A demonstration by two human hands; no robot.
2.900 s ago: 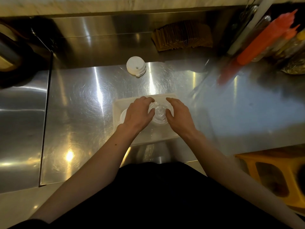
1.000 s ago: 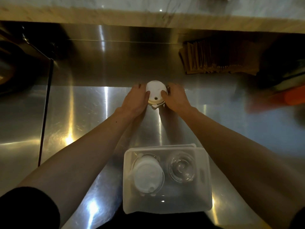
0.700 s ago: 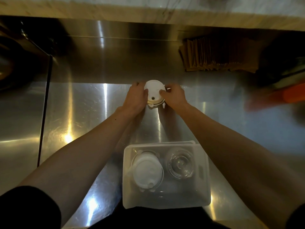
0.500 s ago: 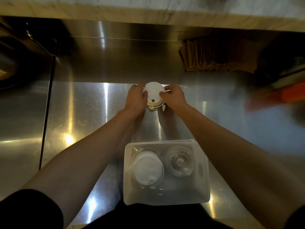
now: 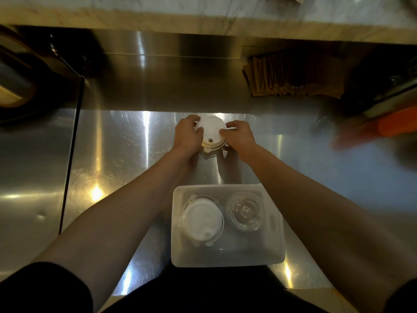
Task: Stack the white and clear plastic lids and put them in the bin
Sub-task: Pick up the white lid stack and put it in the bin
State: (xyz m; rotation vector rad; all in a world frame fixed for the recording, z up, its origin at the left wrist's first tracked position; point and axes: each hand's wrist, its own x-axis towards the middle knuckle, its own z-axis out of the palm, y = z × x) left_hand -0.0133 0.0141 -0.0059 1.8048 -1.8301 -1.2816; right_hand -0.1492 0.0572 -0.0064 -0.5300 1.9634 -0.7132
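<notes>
Hands, left [image 5: 186, 134] and right [image 5: 239, 137], grip one white lid stack [image 5: 211, 133]; two stacks, perhaps, fill one bin [image 5: 228, 256].

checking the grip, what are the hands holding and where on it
Both hands, left and right, grip the stack of white lids by its opposite sides at the rim.

White lid stack [image 5: 211, 133] between bare hands, cream band at base. Bin [image 5: 228, 256] translucent white; inside, white lids [image 5: 202, 219] and clear lids [image 5: 246, 212]. Counter [image 5: 126, 143] brushed silver steel, warm glare streaks. Brown paper stack [image 5: 291, 75]. Blurred orange object [image 5: 397, 125], possibly bottle. Black sleeves [image 5: 42, 288].
</notes>
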